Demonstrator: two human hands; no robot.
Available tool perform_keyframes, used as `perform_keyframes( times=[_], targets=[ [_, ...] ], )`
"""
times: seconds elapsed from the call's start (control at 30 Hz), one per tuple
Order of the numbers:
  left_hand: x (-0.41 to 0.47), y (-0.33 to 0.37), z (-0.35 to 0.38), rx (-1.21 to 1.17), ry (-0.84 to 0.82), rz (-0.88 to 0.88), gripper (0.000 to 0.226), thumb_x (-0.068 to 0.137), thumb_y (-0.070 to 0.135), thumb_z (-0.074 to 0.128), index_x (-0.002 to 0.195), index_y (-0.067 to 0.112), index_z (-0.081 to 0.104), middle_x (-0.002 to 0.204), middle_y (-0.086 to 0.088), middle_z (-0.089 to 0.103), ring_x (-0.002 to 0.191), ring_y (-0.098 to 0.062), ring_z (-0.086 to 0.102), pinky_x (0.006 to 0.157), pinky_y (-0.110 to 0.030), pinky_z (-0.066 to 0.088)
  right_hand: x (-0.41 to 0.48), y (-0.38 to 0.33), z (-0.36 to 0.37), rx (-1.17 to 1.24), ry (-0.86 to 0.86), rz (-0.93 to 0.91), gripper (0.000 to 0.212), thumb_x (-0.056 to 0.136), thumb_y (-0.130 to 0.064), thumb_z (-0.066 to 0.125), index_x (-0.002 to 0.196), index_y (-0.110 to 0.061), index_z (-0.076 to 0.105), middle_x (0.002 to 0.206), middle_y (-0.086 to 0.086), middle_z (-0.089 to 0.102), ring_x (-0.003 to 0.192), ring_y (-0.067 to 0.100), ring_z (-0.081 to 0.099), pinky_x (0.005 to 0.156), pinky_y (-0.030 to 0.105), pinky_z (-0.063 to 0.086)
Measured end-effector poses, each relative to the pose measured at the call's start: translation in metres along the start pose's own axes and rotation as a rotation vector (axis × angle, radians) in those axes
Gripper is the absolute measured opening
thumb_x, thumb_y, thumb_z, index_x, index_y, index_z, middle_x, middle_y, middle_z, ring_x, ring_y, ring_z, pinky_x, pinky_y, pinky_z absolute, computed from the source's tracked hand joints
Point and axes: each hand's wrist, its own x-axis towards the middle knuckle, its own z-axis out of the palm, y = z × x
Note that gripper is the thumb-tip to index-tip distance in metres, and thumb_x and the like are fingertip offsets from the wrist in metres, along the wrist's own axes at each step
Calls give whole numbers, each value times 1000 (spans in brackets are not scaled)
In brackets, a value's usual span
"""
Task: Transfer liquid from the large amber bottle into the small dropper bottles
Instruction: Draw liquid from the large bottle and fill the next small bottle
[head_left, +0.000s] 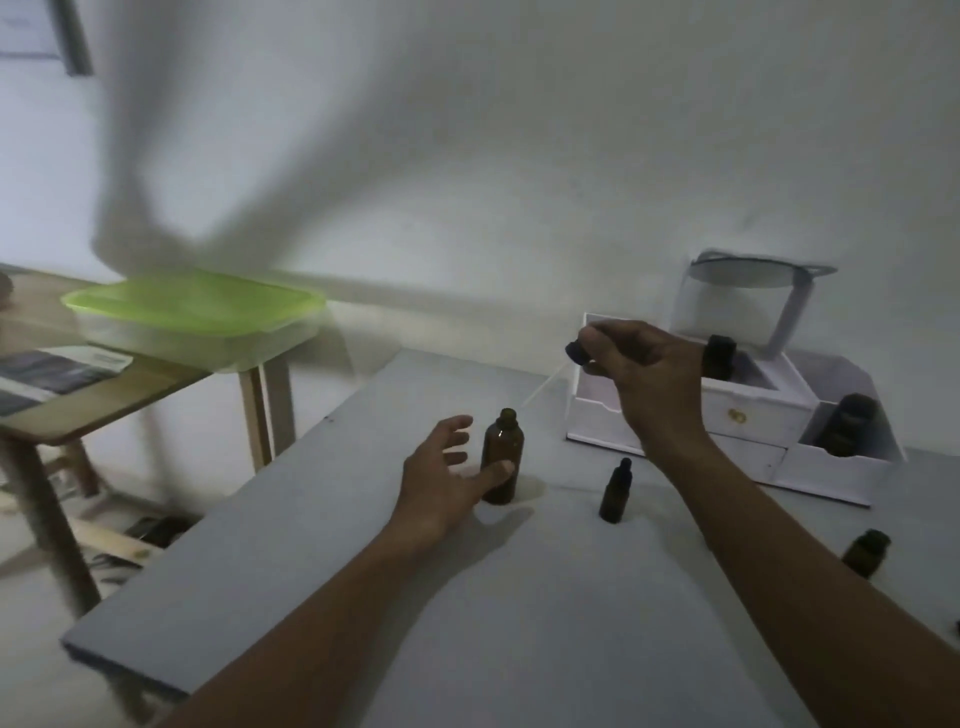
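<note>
We see the large amber bottle (502, 457) standing upright near the middle of the grey tabletop (322, 561), its top open; we cannot tell how full it is; our left hand (441, 483) is spread wide beside it, thumb touching its front; our right hand (644, 374) pinches a black dropper cap (575, 352) up above, its thin glass tube (540, 387) slanting down toward the bottle's mouth; a small capped dropper bottle (615, 491) stands just right of the big one; another small bottle (866, 552) sits by the right edge; a white box (748, 415) at the far right corner holds a dark bottle (847, 423).
</note>
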Motion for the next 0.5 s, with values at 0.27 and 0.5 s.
perform_keyframes(
  times=[0.27,0.5],
  targets=[
    [10,-5,18,-18,-96,48,56,73,33,84,124,23,61,116,3,69,100,-9,65,89,-21,52,8,0,12,31,-22,5,8,89,-14,73,93,-21,74,86,0,77,80,12,77,74,25,62],
    [11,-8,16,-45,-106,51,51,73,33,83,120,24,64,110,6,70,102,-11,66,92,-27,52,14,3,14,23,-46,2,7,89,-16,74,96,-15,76,85,3,78,80,15,77,74,27,62]
  ],
)
